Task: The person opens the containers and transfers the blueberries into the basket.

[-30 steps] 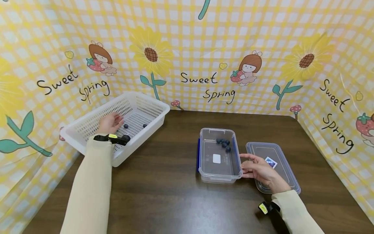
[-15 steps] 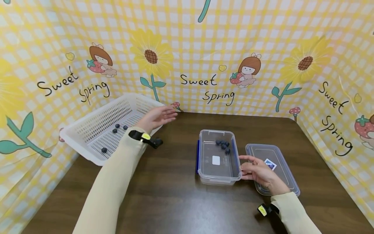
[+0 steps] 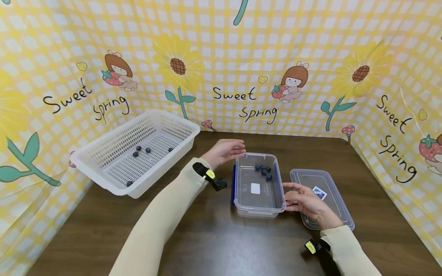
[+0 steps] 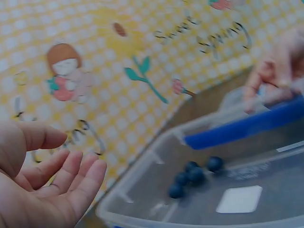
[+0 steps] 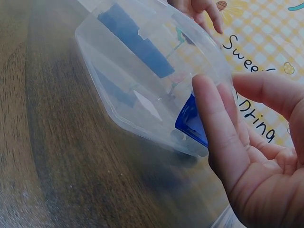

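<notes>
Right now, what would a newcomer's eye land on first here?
The loud yellow checked backdrop with sunflowers and "Sweet Spring" lettering wraps round the dark table. At centre stands a clear box with a cluster of blueberries at its far end; the left hand hovers at its far left corner, and the right hand rests at its right side. A white basket with loose berries sits far left, and the lid lies right of the box.

The words "Sweet Spring" stand in black handwriting on the yellow checked backdrop (image 3: 221,57), three times: on the left wall, on the far wall in the middle, and on the right wall. The clear lid (image 3: 331,188) at the right carries a small blue and white label (image 3: 320,192), but its print is too small to read.
</notes>
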Demonstrator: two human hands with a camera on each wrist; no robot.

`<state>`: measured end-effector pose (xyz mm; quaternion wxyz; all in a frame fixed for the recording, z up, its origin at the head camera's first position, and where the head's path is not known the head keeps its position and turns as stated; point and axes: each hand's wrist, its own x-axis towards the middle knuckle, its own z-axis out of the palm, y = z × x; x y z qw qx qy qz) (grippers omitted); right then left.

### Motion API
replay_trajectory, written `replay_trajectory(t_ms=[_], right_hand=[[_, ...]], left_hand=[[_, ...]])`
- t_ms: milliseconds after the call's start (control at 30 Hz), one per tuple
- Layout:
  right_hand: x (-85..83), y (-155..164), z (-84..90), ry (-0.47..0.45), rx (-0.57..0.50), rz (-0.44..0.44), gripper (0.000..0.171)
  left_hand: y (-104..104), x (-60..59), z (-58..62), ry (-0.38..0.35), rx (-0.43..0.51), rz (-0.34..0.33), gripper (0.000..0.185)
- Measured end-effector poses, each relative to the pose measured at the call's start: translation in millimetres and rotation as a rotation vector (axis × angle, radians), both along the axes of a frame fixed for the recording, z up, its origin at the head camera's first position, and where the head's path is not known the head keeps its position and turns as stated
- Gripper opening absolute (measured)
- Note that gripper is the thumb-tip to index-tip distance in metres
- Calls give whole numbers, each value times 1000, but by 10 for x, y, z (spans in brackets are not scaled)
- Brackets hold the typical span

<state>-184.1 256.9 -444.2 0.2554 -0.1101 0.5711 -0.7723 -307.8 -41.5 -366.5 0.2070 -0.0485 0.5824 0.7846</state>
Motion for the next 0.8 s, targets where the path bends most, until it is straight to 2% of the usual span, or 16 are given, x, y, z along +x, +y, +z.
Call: replay_trajectory(t_ms=[167,500,633,700,800], right_hand=[[4,3,6,-6,3,-3,34],[2,-8,14,-13,-12,-9,32],[0,-8,12,-16,-15,-11,32],[-2,-8,8,-14,-14,-12,32],[-7,-9,3,-9,-15,-9,32]], left_hand=[[199,85,-108,-27,-93,-97,41],[497,173,-268,-12,-149,-221,41],[611,225,-357,-4,-202,-276,38],[666,260,-400,-5,-236,-292,37],[750,315,-448,-29,-273,-278,36]])
